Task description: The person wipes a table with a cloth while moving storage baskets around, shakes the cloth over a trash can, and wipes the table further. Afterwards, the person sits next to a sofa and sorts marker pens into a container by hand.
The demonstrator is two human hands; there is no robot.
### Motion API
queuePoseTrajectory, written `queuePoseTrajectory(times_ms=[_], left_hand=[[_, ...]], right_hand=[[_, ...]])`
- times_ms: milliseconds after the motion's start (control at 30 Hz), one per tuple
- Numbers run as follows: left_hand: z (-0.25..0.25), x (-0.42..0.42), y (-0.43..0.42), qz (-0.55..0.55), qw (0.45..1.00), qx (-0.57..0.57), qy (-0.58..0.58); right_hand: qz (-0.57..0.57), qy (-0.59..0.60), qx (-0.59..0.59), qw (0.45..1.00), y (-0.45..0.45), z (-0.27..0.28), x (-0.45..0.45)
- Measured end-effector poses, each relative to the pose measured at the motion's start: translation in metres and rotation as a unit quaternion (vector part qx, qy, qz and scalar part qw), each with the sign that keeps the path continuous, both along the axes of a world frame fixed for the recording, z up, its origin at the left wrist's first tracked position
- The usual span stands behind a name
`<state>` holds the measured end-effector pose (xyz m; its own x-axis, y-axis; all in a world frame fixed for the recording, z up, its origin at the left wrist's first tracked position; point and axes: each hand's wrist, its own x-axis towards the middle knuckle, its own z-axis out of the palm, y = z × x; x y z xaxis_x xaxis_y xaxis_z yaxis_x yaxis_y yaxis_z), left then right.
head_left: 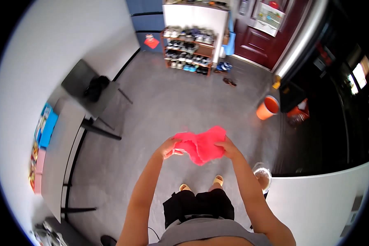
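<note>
A bright pink cloth (209, 143) hangs bunched and partly folded between my two hands, held out in front of me above the grey floor. My left hand (169, 148) grips its left edge, with thumb on top and some fingers showing below. At the right edge, my right hand (229, 147) pinches the cloth near its corner, and those fingertips are partly hidden by the fabric. Below it, my feet in yellow slippers (218, 180) stand on the floor.
A grey chair (80, 84) holding a black item stands left, beside a long table (63, 151) with a blue bin (49, 128). An orange bucket (268, 108) stands right. Ahead are a shoe rack (188, 51) and dark red door (256, 43). A white counter (315, 201) lies near right.
</note>
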<state>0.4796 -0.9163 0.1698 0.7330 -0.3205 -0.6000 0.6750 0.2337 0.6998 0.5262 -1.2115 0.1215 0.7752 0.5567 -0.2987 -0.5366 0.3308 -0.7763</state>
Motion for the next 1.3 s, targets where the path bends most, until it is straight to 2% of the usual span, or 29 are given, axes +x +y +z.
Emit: queuePoseTrajectory(times_ms=[67, 167, 267, 367, 467, 500, 567, 600, 633, 667, 700, 733, 767, 800, 867, 900, 967, 1000, 1100, 1200, 1300], left_hand=[[-0.01, -0.009, 0.041, 0.023, 0.999, 0.031, -0.02], [-0.034, -0.028, 0.107, 0.099, 0.99, -0.004, -0.097], [0.019, -0.072, 0.161, 0.149, 0.97, -0.119, -0.154], [-0.014, -0.092, 0.215, 0.26, 0.899, -0.339, -0.096], [-0.037, -0.076, 0.245, 0.296, 0.894, -0.323, -0.098], [-0.04, -0.068, 0.255, 0.304, 0.916, -0.235, -0.113], [-0.042, -0.054, 0.282, 0.337, 0.922, -0.156, -0.107], [-0.039, -0.047, 0.297, 0.355, 0.922, -0.116, -0.103], [-0.021, -0.044, 0.307, 0.433, 0.891, -0.108, -0.081], [-0.013, -0.046, 0.322, 0.457, 0.875, -0.105, -0.119], [-0.008, -0.052, 0.34, 0.481, 0.857, -0.1, -0.157], [-0.005, -0.058, 0.357, 0.503, 0.837, -0.093, -0.194], [-0.012, -0.065, 0.373, 0.527, 0.827, -0.069, -0.182], [-0.032, -0.075, 0.391, 0.517, 0.824, -0.067, -0.221], [-0.077, -0.096, 0.426, 0.489, 0.819, -0.06, -0.296], [-0.073, -0.105, 0.436, 0.478, 0.831, -0.06, -0.277], [-0.056, -0.106, 0.44, 0.584, 0.786, -0.04, -0.197], [-0.048, -0.109, 0.448, 0.632, 0.758, -0.03, -0.157], [-0.042, -0.132, 0.493, 0.642, 0.746, -0.091, -0.153], [-0.047, -0.152, 0.559, 0.657, 0.736, -0.059, -0.153], [-0.058, -0.166, 0.648, 0.667, 0.735, -0.03, -0.114]], right_hand=[[0.017, 0.0, -0.019, 1.0, 0.055, -0.013, 0.014], [0.033, -0.007, -0.049, 0.998, 0.13, 0.021, 0.03], [0.085, -0.028, -0.012, 0.996, 0.186, 0.063, 0.044], [0.142, -0.024, -0.017, 0.989, 0.241, 0.084, 0.068], [0.228, -0.04, -0.077, 0.97, 0.302, 0.081, 0.103], [0.251, -0.037, -0.084, 0.964, 0.321, 0.075, 0.115], [0.301, -0.037, -0.098, 0.948, 0.365, 0.06, 0.145], [0.313, -0.079, -0.097, 0.942, 0.388, 0.055, 0.161], [0.325, -0.12, -0.094, 0.933, 0.413, 0.051, 0.175], [0.336, -0.16, -0.087, 0.924, 0.437, 0.046, 0.186], [0.307, -0.202, -0.037, 0.929, 0.461, 0.065, 0.185], [0.358, -0.213, -0.04, 0.908, 0.487, 0.065, 0.196], [0.406, -0.219, -0.047, 0.886, 0.507, 0.061, 0.208], [0.452, -0.222, -0.056, 0.862, 0.528, 0.058, 0.213], [0.448, -0.222, -0.093, 0.861, 0.573, 0.061, 0.202], [0.446, -0.216, -0.095, 0.863, 0.595, 0.06, 0.198], [0.409, -0.225, -0.06, 0.882, 0.64, 0.049, 0.179], [0.424, -0.262, -0.084, 0.863, 0.662, 0.034, 0.176], [0.462, -0.348, -0.185, 0.795, 0.73, 0.007, 0.161], [0.473, -0.335, -0.172, 0.796, 0.799, -0.012, 0.137], [0.404, -0.269, -0.162, 0.859, 0.87, -0.02, 0.104]])
